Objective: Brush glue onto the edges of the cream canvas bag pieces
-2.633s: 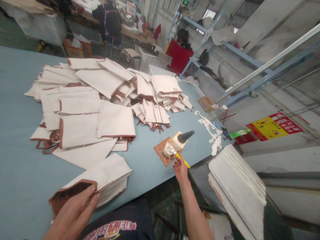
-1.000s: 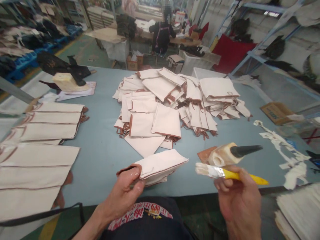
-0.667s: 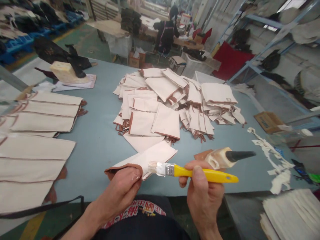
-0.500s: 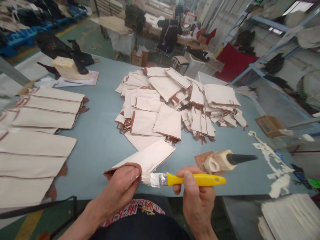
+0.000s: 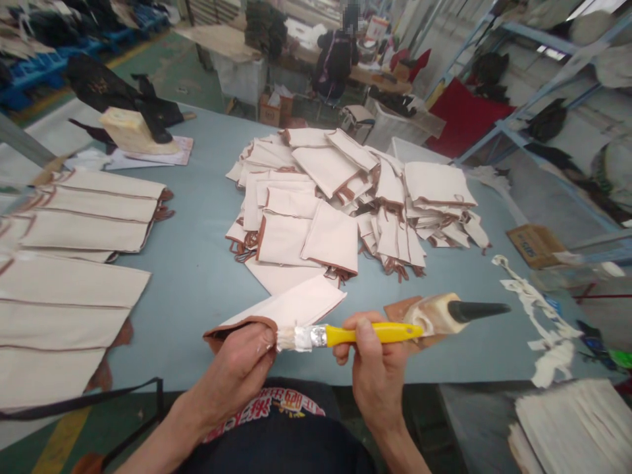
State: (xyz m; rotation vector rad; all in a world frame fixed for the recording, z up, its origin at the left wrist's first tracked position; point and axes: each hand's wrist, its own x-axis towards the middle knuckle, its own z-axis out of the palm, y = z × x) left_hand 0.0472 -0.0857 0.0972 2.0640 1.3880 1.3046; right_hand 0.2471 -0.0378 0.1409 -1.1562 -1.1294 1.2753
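Near the table's front edge, my left hand (image 5: 245,359) is closed on the brown-edged end of a cream fabric piece (image 5: 296,306), which reaches up and right over the table. My right hand (image 5: 378,368) grips the yellow handle of a paintbrush (image 5: 345,334). White paste coats the bristles, whose tip meets the brown edging beside my left fingertips. Behind my right hand, a stained container (image 5: 434,315) with a black handle sticking out rests on a brown piece.
A large heap of cream fabric pieces (image 5: 328,234) lies mid-table (image 5: 197,289). More overlapping pieces (image 5: 93,210) line the left side. White scraps (image 5: 528,303) and a cardboard box (image 5: 536,245) are at the right. A person (image 5: 336,59) sits in the background.
My right hand and the brush have shifted slightly up and left, and the handle is tilted a little differently. My left hand still holds the fabric edge.
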